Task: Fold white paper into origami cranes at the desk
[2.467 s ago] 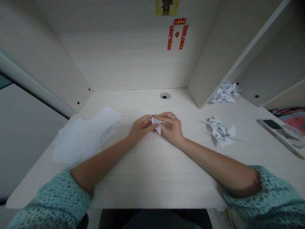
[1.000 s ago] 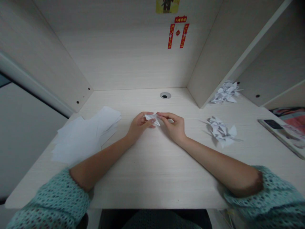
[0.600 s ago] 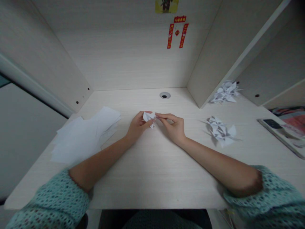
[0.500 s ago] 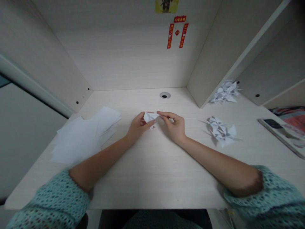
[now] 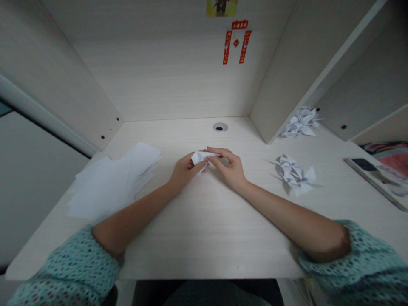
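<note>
A small folded piece of white paper point(image 5: 200, 157) is held just above the pale wooden desk point(image 5: 204, 238), near its middle. My left hand point(image 5: 185, 169) pinches its left side, thumb and fingers closed on it. My right hand point(image 5: 230, 166) grips the right end with its fingertips pressed together. Both hands meet over the paper, and part of it is hidden behind the fingers.
A loose stack of white sheets point(image 5: 111, 180) lies to the left. A pile of folded paper figures point(image 5: 295, 174) sits to the right, another pile point(image 5: 301, 122) in the side shelf. A phone on a book point(image 5: 378, 176) is at far right. A cable hole point(image 5: 219, 126) lies behind.
The paper has been turned and refolded from a downward-pointing triangle into a smaller bunched shape, shifting slightly left. Both hands kept hold of it; my right fingers slid along it.
</note>
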Demonstrator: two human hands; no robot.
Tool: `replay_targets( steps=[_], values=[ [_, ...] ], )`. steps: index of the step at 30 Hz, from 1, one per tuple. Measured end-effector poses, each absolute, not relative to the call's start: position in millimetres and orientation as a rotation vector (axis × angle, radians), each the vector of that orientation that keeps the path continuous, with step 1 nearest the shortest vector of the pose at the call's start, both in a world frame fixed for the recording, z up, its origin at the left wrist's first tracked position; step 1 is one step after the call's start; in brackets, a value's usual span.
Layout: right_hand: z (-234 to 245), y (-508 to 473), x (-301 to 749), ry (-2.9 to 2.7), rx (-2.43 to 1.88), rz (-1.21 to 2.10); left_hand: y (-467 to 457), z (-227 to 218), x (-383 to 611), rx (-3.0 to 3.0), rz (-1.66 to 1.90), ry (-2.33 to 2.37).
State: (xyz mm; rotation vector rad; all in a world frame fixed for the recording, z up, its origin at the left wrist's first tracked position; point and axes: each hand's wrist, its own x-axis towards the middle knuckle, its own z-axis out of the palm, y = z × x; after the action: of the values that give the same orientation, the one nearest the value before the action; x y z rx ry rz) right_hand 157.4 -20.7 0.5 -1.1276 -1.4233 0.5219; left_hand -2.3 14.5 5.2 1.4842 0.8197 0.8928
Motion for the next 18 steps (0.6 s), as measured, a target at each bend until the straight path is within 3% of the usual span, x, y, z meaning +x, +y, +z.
replay_targets(
  steps=[18],
  values=[
    [-5.1,-20.0,155.5,-1.502,-1.133,0.368,16.3,-4.6,-3.4,1.466,0.897,0.873]
  ],
)
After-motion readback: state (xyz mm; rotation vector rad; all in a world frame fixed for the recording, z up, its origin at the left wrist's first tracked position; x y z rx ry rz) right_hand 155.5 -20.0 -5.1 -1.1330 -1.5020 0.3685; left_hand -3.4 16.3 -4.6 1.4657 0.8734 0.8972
